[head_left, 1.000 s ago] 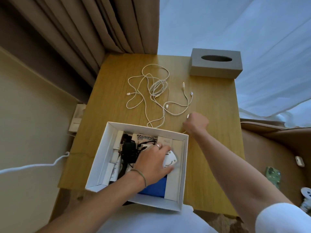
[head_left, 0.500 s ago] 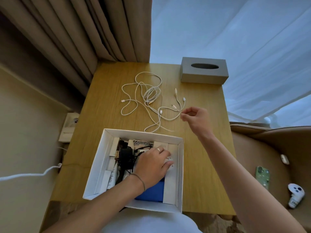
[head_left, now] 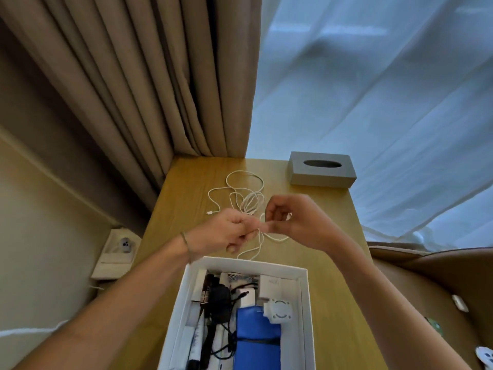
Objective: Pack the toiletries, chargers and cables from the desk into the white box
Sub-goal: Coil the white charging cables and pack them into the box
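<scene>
Left hand [head_left: 226, 232], head view: raised above the worktop [head_left: 328, 209] just beyond the white box [head_left: 306, 303], fingers curled and pinching a strand of the white cable [head_left: 248, 201]. Right hand [head_left: 296, 222]: close beside the left, fingertips nearly meeting it, thumb and fingers curled round another part of the same cable, a small loop showing between the two hands; whether it is being wound or untangled cannot be told. White cable: one tangled bundle, partly lifted at the hands, the rest lying in loose loops on the worktop toward the curtain, one connector end resting at the left of the bundle, a strand hanging down toward the far rim of the box. How many separate leads make up the bundle cannot be told. White box: open, at the near edge of the worktop, already well filled. Contents visible: blue pouch [head_left: 257, 340] at the near right, white round-faced adapter [head_left: 278, 308] resting at its upper corner, small white carton [head_left: 272, 285] behind that, black charger with black lead [head_left: 218, 300] at the centre left, white tubes or sticks along the left wall. Judged status: packing mostly complete; the white cable appears to be the only task item left outside the box. Remaining, by judgement: gather the bundle compactly and lay it in the box. Grey tissue box [head_left: 321, 169]: far right corner of the worktop, apparently not part of the packing.
</scene>
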`<state>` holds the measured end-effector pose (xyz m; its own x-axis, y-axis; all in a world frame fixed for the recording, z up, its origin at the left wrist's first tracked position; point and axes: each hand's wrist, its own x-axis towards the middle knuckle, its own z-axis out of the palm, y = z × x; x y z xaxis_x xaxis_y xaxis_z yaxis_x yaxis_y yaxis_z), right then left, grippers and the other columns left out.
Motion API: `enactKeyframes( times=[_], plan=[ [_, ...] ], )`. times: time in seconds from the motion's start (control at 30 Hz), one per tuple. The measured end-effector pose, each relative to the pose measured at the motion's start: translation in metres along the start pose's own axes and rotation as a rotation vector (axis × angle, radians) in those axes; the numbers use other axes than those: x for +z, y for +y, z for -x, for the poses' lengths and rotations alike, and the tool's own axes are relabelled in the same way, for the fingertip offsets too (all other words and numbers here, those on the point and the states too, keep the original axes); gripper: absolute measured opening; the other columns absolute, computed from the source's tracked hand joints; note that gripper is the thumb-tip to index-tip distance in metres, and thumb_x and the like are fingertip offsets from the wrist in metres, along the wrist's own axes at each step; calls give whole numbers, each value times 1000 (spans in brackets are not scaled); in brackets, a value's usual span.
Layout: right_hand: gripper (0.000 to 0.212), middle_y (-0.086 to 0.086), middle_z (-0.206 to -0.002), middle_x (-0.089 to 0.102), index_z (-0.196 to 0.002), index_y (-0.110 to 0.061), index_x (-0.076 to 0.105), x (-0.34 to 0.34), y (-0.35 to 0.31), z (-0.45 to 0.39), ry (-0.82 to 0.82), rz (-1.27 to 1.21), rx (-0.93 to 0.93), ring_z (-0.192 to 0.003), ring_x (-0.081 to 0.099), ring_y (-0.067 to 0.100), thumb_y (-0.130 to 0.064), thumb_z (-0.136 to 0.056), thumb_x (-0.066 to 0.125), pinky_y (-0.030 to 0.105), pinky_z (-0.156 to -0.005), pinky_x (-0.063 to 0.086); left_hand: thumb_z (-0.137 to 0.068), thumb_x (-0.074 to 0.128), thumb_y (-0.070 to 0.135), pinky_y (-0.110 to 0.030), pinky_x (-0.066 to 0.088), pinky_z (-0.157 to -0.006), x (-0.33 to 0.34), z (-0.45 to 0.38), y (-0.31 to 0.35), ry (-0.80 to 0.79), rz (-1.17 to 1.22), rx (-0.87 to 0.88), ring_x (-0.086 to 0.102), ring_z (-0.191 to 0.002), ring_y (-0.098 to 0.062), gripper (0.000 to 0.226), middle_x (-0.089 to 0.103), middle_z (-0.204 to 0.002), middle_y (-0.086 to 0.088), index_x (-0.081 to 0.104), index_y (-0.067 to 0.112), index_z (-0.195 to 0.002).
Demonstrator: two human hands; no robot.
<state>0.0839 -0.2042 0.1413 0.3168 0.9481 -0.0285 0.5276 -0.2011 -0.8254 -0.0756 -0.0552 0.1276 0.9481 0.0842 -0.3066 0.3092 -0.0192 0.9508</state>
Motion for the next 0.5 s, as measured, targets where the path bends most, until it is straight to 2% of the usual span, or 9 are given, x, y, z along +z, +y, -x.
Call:
enactKeyframes(
  times=[0.13, 0.17, 0.23, 0.33, 0.43, 0.5],
  plan=[
    [12, 4, -79, 72, -81, -9, 75, -3, -2, -8, -32, -46, -8, -75, 65, 18, -19, -87, 77, 30, -74, 50, -103, 51, 22, -27, 48, -57, -25, 29, -9, -371, 282, -50, 51, -48, -13, 17, 46, -54, 1, 59, 7, -101],
    [11, 4, -80, 72, -82, -10, 75, 3, -6, -12, -39, -61, -23, -77, 66, 17, -18, -88, 76, 30, -76, 50, -104, 48, 19, -29, 51, -61, -26, 34, -8, -418, 333, -50, 56, -53, -16, 15, 49, -57, -1, 57, 7, -102],
    [12, 1, -77, 70, -80, -14, 73, 17, -15, -21, -60, -82, -66, -74, 63, 14, -18, -91, 73, 30, -75, 49, -106, 41, 21, -32, 54, -67, -24, 38, -3, -415, 465, -45, 63, -62, -20, 22, 53, -65, -4, 54, 9, -93],
    [21, 6, -68, 57, -77, -21, 70, 37, -25, -33, -16, -204, -89, -65, 49, 16, -20, -97, 64, 32, -64, 40, -105, 36, 20, -30, 53, -65, -25, 45, 6, -265, 677, 32, 60, -60, -16, 27, 50, -67, -2, 53, 12, -86],
    [29, 12, -66, 49, -77, -18, 68, 66, -28, -35, 112, -312, 26, -62, 44, 21, -15, -102, 55, 36, -63, 38, -100, 44, 11, -30, 57, -67, -38, 45, 15, 70, 902, 199, 63, -65, -15, 18, 55, -68, -1, 61, 7, -100],
    [28, 8, -68, 50, -83, -20, 69, 94, -29, -31, 64, -247, 112, -63, 45, 21, -19, -104, 51, 38, -64, 41, -95, 46, 2, -31, 59, -72, -47, 38, 18, 322, 889, 301, 69, -74, -18, 21, 60, -73, -4, 62, 4, -109]
  ],
)
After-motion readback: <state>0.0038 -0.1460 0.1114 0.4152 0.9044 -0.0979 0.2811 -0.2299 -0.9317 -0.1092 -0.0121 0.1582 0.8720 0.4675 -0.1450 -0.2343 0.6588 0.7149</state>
